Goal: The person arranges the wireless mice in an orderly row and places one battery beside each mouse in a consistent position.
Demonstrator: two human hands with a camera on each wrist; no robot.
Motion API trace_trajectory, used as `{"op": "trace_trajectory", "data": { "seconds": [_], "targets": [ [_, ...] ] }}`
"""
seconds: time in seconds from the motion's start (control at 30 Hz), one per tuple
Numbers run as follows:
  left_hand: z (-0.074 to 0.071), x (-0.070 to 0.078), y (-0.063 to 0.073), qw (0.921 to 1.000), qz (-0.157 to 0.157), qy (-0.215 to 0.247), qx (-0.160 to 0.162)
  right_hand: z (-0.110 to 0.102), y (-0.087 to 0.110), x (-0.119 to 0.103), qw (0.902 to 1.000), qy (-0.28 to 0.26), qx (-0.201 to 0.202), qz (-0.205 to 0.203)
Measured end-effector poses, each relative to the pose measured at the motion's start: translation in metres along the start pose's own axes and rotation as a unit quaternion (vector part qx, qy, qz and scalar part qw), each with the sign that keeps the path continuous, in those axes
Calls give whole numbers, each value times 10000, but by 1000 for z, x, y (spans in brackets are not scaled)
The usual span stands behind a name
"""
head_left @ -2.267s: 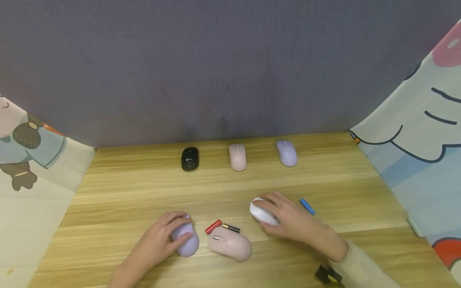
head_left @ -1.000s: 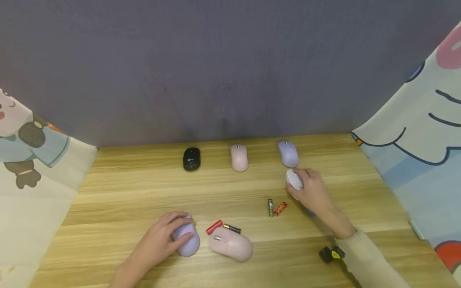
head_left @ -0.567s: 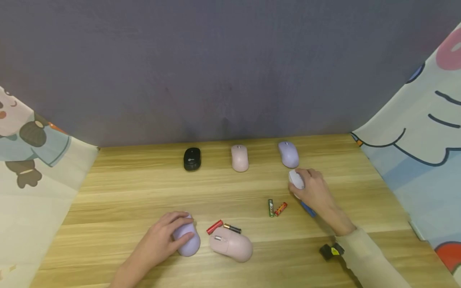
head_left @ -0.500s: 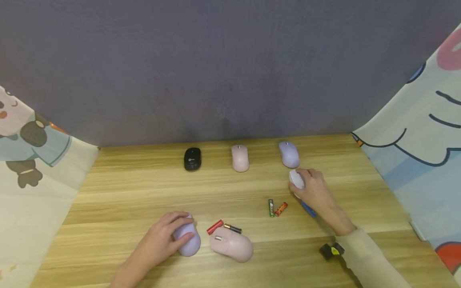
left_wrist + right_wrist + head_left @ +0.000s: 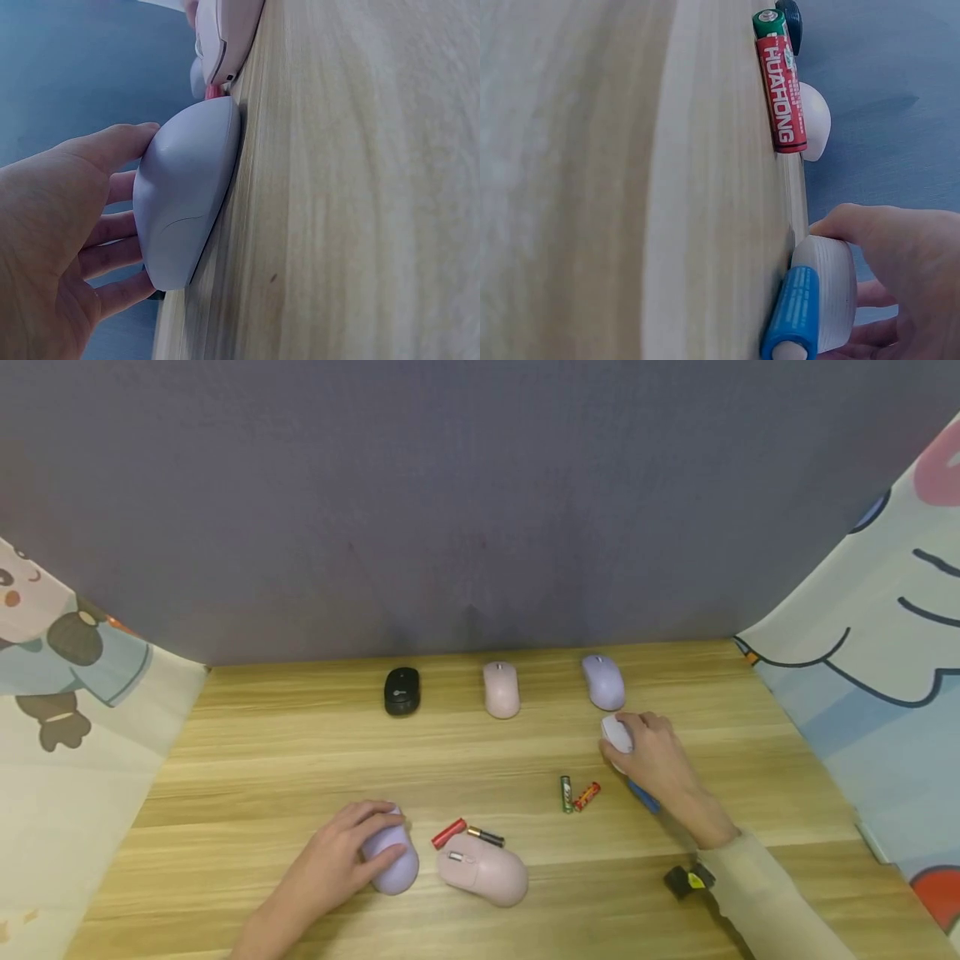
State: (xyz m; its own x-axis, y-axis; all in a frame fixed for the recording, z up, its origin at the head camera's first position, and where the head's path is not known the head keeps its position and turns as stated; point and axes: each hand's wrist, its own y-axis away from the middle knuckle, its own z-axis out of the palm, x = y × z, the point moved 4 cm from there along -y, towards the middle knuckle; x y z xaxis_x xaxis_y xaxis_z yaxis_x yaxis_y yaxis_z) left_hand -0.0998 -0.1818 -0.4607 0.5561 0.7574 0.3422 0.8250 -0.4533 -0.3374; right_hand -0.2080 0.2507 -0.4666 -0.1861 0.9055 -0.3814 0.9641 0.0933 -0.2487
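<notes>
My left hand (image 5: 341, 852) holds a lilac computer mouse (image 5: 395, 866) on the table, thumb on one side and fingers over the other. The left wrist view shows this lilac mouse (image 5: 184, 187) from its side. My right hand (image 5: 654, 758) grips a white mouse (image 5: 617, 735) by its sides, just in front of a second lilac mouse (image 5: 603, 682). A blue battery (image 5: 643, 795) lies partly under the right wrist; in the right wrist view this blue battery (image 5: 795, 307) overlaps the white mouse. A green battery (image 5: 566, 794) and a red-orange battery (image 5: 587, 797) lie to the left.
A large pink mouse (image 5: 483, 870) lies between the hands, with a red battery (image 5: 449, 833) and a black-gold battery (image 5: 486, 837) behind it. Along the back stand a black mouse (image 5: 402, 691) and a smaller pink mouse (image 5: 501, 690). A grey partition (image 5: 480, 510) rises behind the table.
My right hand has carried the white mouse back and to the right, uncovering the green and red-orange batteries; over the last half second it stays almost still. My left hand has kept its place.
</notes>
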Motion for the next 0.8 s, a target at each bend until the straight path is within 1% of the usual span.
{"op": "trace_trajectory", "data": {
  "seconds": [0.37, 0.53, 0.8],
  "targets": [
    [1, -1, 2, 10000, 16, 2, 46, 1, -1, -3, 9997, 57, -195, 143],
    [1, -1, 1, 10000, 27, 5, 42, 2, 0, -4, 9997, 105, -227, 81],
    [-1, 1, 0, 10000, -49, 7, -24, 2, 0, -4, 9995, 177, -253, 65]
  ]
}}
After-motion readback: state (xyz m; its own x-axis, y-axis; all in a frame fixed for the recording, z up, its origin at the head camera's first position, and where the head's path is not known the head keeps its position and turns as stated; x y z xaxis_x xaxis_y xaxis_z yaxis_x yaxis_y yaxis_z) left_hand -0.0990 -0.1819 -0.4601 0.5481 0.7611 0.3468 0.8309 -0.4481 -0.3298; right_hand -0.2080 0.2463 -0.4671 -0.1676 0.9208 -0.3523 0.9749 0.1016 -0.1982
